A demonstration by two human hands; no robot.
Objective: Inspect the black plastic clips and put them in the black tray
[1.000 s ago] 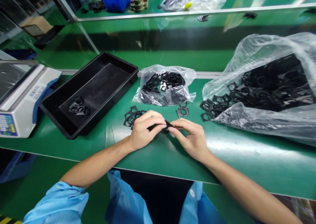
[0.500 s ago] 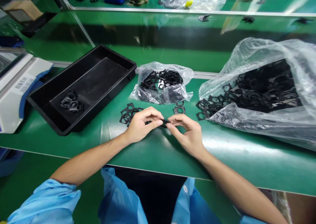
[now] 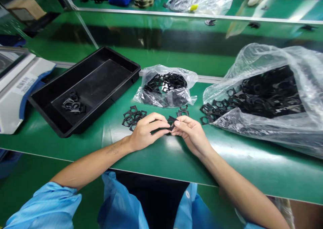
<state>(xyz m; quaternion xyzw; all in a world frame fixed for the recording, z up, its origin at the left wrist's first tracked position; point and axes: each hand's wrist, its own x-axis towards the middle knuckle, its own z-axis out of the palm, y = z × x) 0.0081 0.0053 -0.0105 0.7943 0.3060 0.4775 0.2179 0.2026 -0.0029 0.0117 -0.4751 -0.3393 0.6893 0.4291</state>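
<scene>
Between my two hands is a small black plastic frame piece (image 3: pixel 172 122), tilted up so that part of its opening shows. My left hand (image 3: pixel 148 130) pinches it from the left, thumb below and fingers above. From the right, my right hand (image 3: pixel 191 132) grips its other side between thumb and fingers. Whether one piece or two are held together, I cannot tell. Just behind my left hand lies a loose pile of black ring-shaped frames (image 3: pixel 131 117). A few similar black frames (image 3: pixel 182 111) lie behind my right hand.
A black tray (image 3: pixel 111 99) with several black parts stands at the left, beside a white-and-blue machine (image 3: pixel 30 77). Behind my hands sits a small clear bag (image 3: pixel 174 101) of black parts. A large clear bag (image 3: pixel 254 129) spills black frames at the right.
The black piece has turned from nearly edge-on to tilted up, showing its opening. My right hand has rolled over, its thumb now on top. The piles look the same.
</scene>
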